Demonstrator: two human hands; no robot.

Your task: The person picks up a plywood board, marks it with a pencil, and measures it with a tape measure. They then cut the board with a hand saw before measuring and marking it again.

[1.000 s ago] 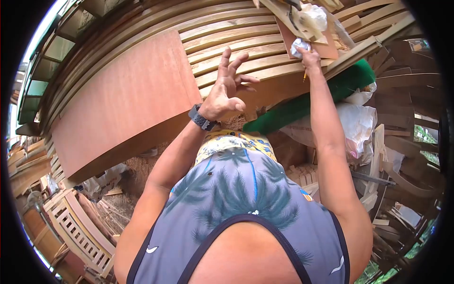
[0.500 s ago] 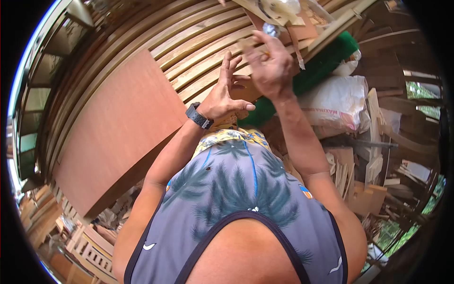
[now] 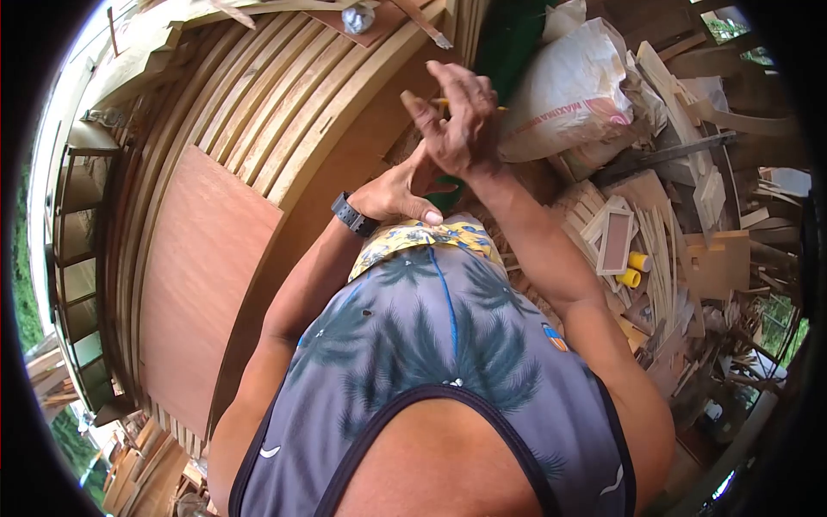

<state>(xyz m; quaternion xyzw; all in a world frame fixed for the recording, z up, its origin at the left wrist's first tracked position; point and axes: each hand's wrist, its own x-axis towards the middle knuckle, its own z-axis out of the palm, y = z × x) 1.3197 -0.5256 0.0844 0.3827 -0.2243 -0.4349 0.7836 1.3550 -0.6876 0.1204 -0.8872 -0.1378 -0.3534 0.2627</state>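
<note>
My left hand (image 3: 394,194), with a dark watch (image 3: 353,214) on its wrist, is in front of my waist. Its thumb is stretched out, and the other fingers are partly covered by my right hand (image 3: 458,129). The right hand crosses over the left fingertips and seems to touch them. A thin yellow pencil (image 3: 442,102) is tucked between the right hand's fingers, its ends showing on both sides. Left of both hands, a reddish plywood sheet (image 3: 202,276) lies over a row of long wooden slats (image 3: 289,103).
A white printed sack (image 3: 560,95) stands beyond my right hand, next to rolled green material (image 3: 504,39). Wood offcuts, a small framed panel (image 3: 615,241) and yellow cylinders (image 3: 629,277) lie at right. A crumpled silvery ball (image 3: 357,17) rests on a brown board at the top.
The view has turned to the right, bringing more of the offcuts into sight. My right hand has come down over the left hand's fingers, which were spread and apart from it before.
</note>
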